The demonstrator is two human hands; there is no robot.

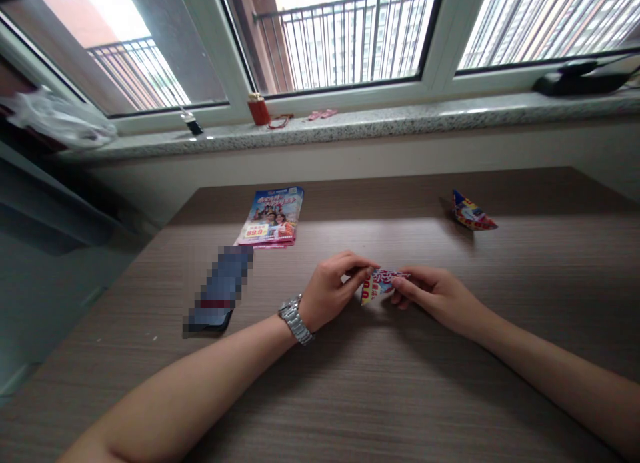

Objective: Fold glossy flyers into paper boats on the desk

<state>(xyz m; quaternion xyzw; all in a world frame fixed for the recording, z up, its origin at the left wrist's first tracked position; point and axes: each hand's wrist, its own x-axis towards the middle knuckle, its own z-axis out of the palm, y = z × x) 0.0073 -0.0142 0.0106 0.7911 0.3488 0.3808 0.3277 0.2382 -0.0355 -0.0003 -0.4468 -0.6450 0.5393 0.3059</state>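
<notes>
A small piece of printed paper (376, 286), folded into a triangle with red, white and yellow lettering, is held just over the table between both hands. My left hand (334, 286), with a metal watch at the wrist, pinches its upper left edge. At the other side, my right hand (434, 291) grips the right corner between thumb and fingers. Part of the paper is covered by the fingertips. Farther back on the right stands a folded paper boat (473, 213) of similar bright print, apart from both hands.
A stack of printed flyers (275, 216) lies at the back left of the wooden table (320, 396). Nearer, a phone (220, 290) with a blurred screen rests left of my hands. The granite windowsill (380, 124) behind bears a red lighter-like object (259, 110) and a plastic bag (60, 120).
</notes>
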